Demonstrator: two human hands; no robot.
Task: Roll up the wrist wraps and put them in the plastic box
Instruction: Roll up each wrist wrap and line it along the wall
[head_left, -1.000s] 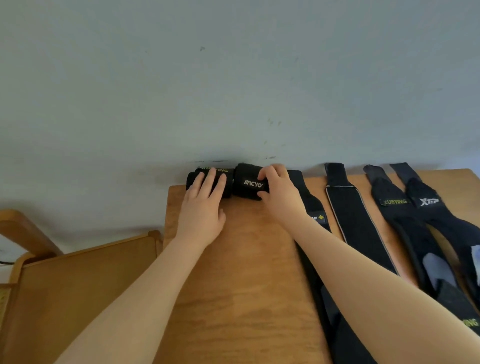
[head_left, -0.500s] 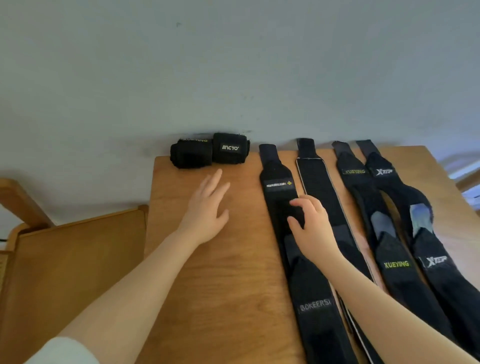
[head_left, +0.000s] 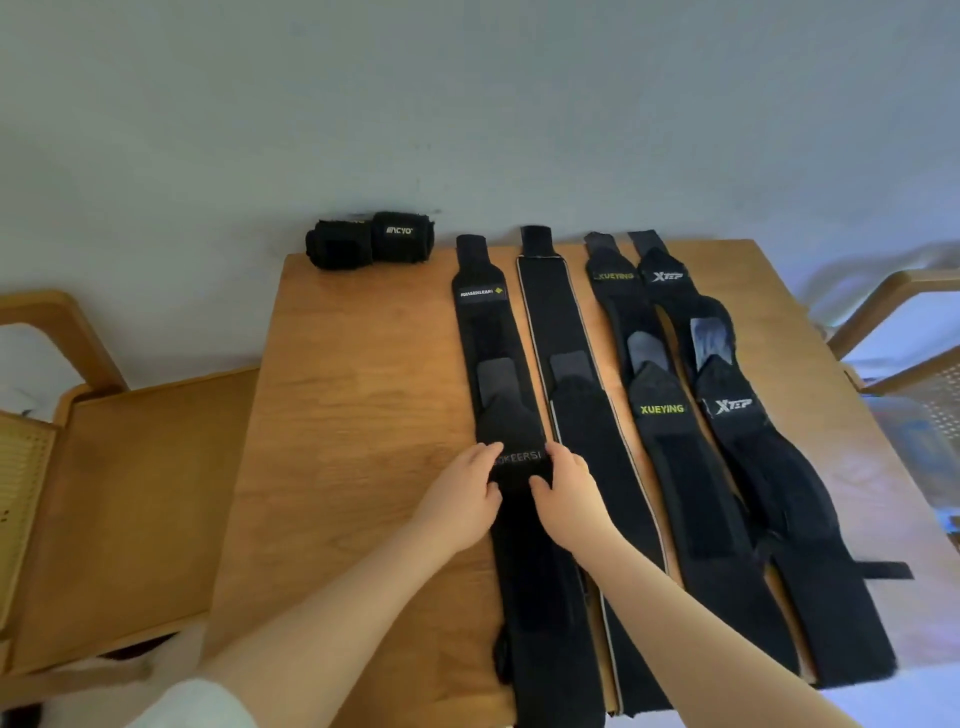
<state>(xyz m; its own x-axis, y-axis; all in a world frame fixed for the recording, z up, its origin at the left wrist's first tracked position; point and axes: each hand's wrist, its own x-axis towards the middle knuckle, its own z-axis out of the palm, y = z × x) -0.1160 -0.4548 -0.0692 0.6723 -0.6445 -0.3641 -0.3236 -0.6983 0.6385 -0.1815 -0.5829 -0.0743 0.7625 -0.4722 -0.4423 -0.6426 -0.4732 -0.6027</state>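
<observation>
Two rolled black wrist wraps (head_left: 370, 240) lie side by side at the table's far left corner against the wall. Several flat black wraps stretch from the wall towards me. On the leftmost flat wrap (head_left: 514, 415), my left hand (head_left: 462, 493) and my right hand (head_left: 566, 493) pinch it from both sides near its printed label. To the right lie a white-edged wrap (head_left: 556, 312), a XUEYING wrap (head_left: 662, 415) and an XTEP wrap (head_left: 732, 410). No plastic box is in view.
The wooden table (head_left: 353, 415) stands against a pale wall. A wooden chair (head_left: 104, 467) sits close on the left. Another chair frame (head_left: 898, 322) shows at the right edge.
Both hands left the rolled wraps at the far corner and drew back towards me. They now grip the leftmost flat wrap. The camera has tilted down.
</observation>
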